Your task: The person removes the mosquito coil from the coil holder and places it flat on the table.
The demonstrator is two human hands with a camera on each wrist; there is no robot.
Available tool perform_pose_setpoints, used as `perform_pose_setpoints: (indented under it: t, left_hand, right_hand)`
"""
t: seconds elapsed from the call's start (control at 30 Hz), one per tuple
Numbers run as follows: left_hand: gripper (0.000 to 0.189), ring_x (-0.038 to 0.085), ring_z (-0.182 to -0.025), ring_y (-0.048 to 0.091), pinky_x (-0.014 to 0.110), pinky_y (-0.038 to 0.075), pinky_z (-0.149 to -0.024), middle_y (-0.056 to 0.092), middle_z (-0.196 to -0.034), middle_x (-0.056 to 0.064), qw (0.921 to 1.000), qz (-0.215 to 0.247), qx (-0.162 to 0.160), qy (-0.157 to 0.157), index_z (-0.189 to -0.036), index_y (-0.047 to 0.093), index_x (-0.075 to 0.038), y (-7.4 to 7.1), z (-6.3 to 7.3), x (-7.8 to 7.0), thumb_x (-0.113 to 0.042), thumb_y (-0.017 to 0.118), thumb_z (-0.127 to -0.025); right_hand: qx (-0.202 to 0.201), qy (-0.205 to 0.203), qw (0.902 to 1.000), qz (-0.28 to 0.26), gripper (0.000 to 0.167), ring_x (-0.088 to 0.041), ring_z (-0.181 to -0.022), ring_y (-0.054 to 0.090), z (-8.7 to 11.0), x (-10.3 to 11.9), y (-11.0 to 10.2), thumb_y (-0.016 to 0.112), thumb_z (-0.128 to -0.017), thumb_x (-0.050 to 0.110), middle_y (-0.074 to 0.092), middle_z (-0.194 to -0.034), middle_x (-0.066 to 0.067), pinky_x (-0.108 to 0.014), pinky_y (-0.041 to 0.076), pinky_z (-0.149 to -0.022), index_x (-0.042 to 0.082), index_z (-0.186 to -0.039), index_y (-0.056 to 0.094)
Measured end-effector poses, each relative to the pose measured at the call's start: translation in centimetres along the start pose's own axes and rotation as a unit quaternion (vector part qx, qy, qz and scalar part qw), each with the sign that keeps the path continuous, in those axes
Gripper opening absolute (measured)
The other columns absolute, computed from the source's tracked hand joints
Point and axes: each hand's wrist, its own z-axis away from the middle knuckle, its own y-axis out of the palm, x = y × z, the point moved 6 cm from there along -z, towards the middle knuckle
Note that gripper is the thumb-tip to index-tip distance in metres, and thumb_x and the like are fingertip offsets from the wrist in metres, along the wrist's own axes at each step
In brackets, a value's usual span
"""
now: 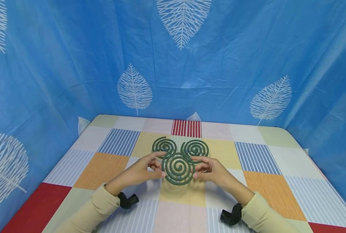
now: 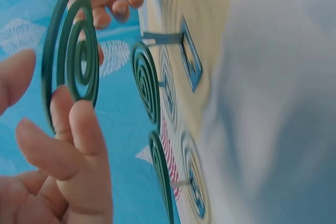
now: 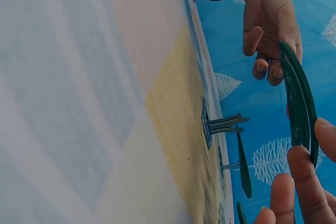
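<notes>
A green mosquito coil point(image 1: 178, 168) is held flat above the table between both hands. My left hand point(image 1: 148, 166) grips its left rim with thumb and fingertips, while my right hand point(image 1: 210, 168) holds the opposite rim the same way. Beneath that coil, a small metal stand point(image 2: 165, 39) rises from the cloth, its prongs apart from the coil in the left wrist view. Behind it are two more green coils, one at back left point(image 1: 165, 145) and one at back right point(image 1: 195, 149), each raised on a small stand of its own.
A patchwork-patterned cloth point(image 1: 183, 215) covers the table. Blue curtains point(image 1: 213, 58) with white leaf prints surround its back and sides. Black wrist-worn devices sit below the left cuff point(image 1: 127, 200) and beside the right cuff point(image 1: 232, 215).
</notes>
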Motion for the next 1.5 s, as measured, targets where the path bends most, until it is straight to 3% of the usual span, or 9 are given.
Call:
perform_pose_setpoints:
  t: [0.23,0.37,0.7,1.07,1.23,1.5]
  left_hand:
    - [0.077,0.021,-0.097,0.064,0.037,0.051,-0.078,0.071,-0.1,0.006,0.9996,0.014,-0.022,0.007,-0.165,0.032,0.006,0.5,-0.4,-0.6,-0.014,0.074,-0.103]
    - [0.076,0.021,-0.094,0.064,0.034,0.049,-0.067,0.07,-0.098,0.006,0.9992,0.024,-0.03,0.004,-0.167,0.032,0.002,0.7,-0.8,-0.9,-0.012,0.072,-0.105]
    - [0.077,0.021,-0.093,0.062,0.033,0.046,-0.063,0.068,-0.099,0.007,0.9985,0.035,-0.042,0.008,-0.168,0.029,0.001,1.4,-2.0,-1.6,-0.012,0.071,-0.105]
    - [0.08,0.016,-0.095,0.065,0.038,0.055,-0.089,0.073,-0.101,0.006,0.9985,0.032,-0.039,0.021,-0.168,0.029,0.001,2.7,-3.2,-2.5,-0.012,0.073,-0.103]
    - [0.08,0.016,-0.098,0.066,0.038,0.055,-0.093,0.074,-0.104,0.006,0.9986,0.032,-0.038,0.02,-0.169,0.029,0.0,3.3,-4.0,-2.8,-0.012,0.073,-0.104]
    - [0.08,0.017,-0.099,0.067,0.036,0.058,-0.083,0.074,-0.107,0.006,0.9982,0.036,-0.044,0.017,-0.17,0.031,-0.006,4.5,-5.3,-3.2,-0.014,0.073,-0.103]
  right_hand:
    - [-0.003,-0.023,0.9997,-0.013,0.073,-0.011,-0.091,0.073,0.1,0.1,-0.6,0.079,-0.097,0.003,0.08,-0.105,0.001,-0.027,0.058,-0.085,-0.016,-0.156,0.041]
    - [-0.008,-0.027,0.9994,-0.02,0.073,-0.011,-0.093,0.072,0.1,0.1,-1.0,0.08,-0.097,0.003,0.078,-0.102,0.008,-0.026,0.058,-0.087,-0.015,-0.156,0.041]
    - [-0.011,-0.04,0.9972,-0.063,0.074,-0.01,-0.098,0.072,0.3,1.0,-2.7,0.074,-0.096,-0.004,0.076,-0.104,0.003,-0.025,0.058,-0.087,-0.018,-0.157,0.035]
    - [0.0,-0.048,0.9978,-0.045,0.066,-0.012,-0.096,0.073,0.8,1.8,-5.2,0.072,-0.098,-0.006,0.076,-0.104,0.002,-0.025,0.06,-0.083,-0.013,-0.156,0.043]
    - [0.014,-0.057,0.9978,-0.032,0.067,-0.015,-0.098,0.073,1.2,2.4,-6.4,0.071,-0.099,-0.006,0.076,-0.106,0.0,-0.028,0.06,-0.086,-0.014,-0.158,0.04]
    - [0.022,-0.065,0.9973,-0.028,0.067,-0.019,-0.101,0.072,1.8,2.7,-8.2,0.074,-0.098,-0.005,0.075,-0.108,-0.001,-0.029,0.06,-0.088,-0.003,-0.159,0.047]
